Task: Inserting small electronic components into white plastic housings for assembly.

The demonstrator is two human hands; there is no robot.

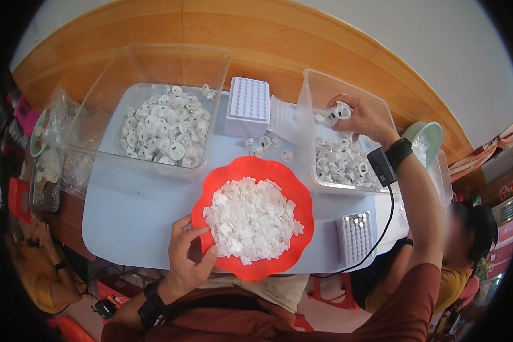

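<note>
My left hand [189,253] is at the left rim of a red scalloped bowl [297,259], its thumb and fingers closed on the edge. Small thin white square pieces [253,219] fill the bowl. My right hand [363,118] is raised over the clear plastic bin [347,187] at the right, with a few white round plastic parts [340,111] gripped in its fingers. Below it, the bin holds many similar small white parts [347,159]. A few loose white round parts [264,141] lie on the table behind the bowl.
A larger clear bin [80,145] with heaped white round parts stands at the left. White dimpled trays [248,102] are stacked at the back; another tray [356,245] holds small metallic discs. A cable hangs from my right wrist. Other people sit to the left and right.
</note>
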